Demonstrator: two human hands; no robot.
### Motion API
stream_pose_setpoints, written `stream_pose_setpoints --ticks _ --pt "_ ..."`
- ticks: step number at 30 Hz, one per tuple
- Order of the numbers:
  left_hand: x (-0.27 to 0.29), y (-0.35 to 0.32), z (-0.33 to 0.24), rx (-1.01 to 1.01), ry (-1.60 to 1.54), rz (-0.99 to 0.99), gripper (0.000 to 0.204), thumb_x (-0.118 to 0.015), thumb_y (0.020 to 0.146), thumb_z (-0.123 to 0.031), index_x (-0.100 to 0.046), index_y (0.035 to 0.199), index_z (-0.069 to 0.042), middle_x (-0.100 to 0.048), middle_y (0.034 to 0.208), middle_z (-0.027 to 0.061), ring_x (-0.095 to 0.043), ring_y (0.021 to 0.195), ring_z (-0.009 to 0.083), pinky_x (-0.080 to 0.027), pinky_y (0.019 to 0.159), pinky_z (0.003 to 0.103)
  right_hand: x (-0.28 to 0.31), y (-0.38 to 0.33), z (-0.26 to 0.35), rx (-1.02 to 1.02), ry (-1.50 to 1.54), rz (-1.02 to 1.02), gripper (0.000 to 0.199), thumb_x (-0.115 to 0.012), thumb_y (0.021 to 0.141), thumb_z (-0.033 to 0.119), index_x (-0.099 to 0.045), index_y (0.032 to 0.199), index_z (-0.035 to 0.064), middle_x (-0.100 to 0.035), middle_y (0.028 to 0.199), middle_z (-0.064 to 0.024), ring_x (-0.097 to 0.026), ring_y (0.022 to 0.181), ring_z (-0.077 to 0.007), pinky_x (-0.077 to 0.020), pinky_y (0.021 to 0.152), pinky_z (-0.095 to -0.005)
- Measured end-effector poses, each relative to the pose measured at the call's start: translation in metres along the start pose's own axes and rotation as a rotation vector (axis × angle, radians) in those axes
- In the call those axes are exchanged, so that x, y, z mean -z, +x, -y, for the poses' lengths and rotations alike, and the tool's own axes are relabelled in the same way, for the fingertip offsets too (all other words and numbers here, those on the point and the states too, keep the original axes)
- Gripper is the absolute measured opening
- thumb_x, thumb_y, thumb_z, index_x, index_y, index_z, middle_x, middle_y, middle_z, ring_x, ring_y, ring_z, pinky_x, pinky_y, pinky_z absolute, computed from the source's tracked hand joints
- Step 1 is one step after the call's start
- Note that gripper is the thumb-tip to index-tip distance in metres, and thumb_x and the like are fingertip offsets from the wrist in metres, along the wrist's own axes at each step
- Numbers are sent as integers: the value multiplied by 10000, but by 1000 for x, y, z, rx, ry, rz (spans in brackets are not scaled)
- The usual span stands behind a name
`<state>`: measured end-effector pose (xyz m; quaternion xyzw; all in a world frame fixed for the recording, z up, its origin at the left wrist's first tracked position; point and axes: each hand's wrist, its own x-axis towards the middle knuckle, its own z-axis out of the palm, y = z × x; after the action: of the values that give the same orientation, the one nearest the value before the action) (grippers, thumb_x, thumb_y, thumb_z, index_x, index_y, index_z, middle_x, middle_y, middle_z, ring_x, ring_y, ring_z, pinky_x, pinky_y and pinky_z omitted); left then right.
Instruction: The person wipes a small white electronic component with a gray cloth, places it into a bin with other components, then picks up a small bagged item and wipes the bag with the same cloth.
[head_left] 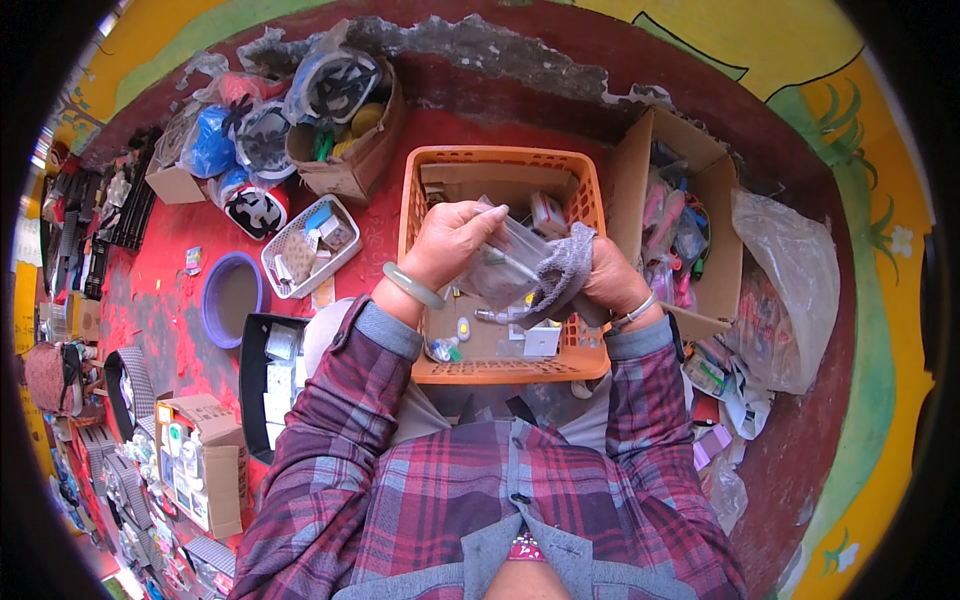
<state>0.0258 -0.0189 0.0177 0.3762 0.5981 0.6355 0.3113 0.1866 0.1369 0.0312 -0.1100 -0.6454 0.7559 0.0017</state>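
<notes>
Over an orange plastic basket (pixel 508 375), my left hand (pixel 452 240) pinches the upper edge of a clear plastic bag (pixel 503 268). My right hand (pixel 612 280) is closed around a grey cloth (pixel 562 270), which lies against the bag's right side. What the bag contains, if anything, is too unclear to name. Inside the basket, below my hands, are a small white box (pixel 542 341), a white and yellow oval item (pixel 463 329) and a few other small things on a cardboard bottom.
Right of the basket stands an open cardboard box (pixel 722 290) of mixed goods, with clear plastic sheeting (pixel 800 290) beside it. To the left are a white basket (pixel 345 262), a purple basin (pixel 206 300), a black tray (pixel 256 385) and a cardboard box (pixel 232 480). Bagged helmets (pixel 335 88) sit behind.
</notes>
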Motion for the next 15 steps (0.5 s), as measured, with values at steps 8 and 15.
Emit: stream_pose_setpoints --ticks 8,15 --pt "23 12 2 88 -636 -380 214 -518 922 -200 -608 830 -29 -606 763 27 -548 670 90 -455 632 227 39 -5 -2 29 134 -31 179 -603 814 93 -594 964 -5 -629 892 -82 -626 795 -171 -520 645 -273" --pt "5 11 15 136 -617 -309 183 -522 919 -212 -571 857 -46 -609 802 36 -574 724 112 -481 688 251 5 27 -40 108 444 -69 464 -638 839 224 -474 1243 65 -561 1085 -10 -539 978 -114 -454 838 -264"
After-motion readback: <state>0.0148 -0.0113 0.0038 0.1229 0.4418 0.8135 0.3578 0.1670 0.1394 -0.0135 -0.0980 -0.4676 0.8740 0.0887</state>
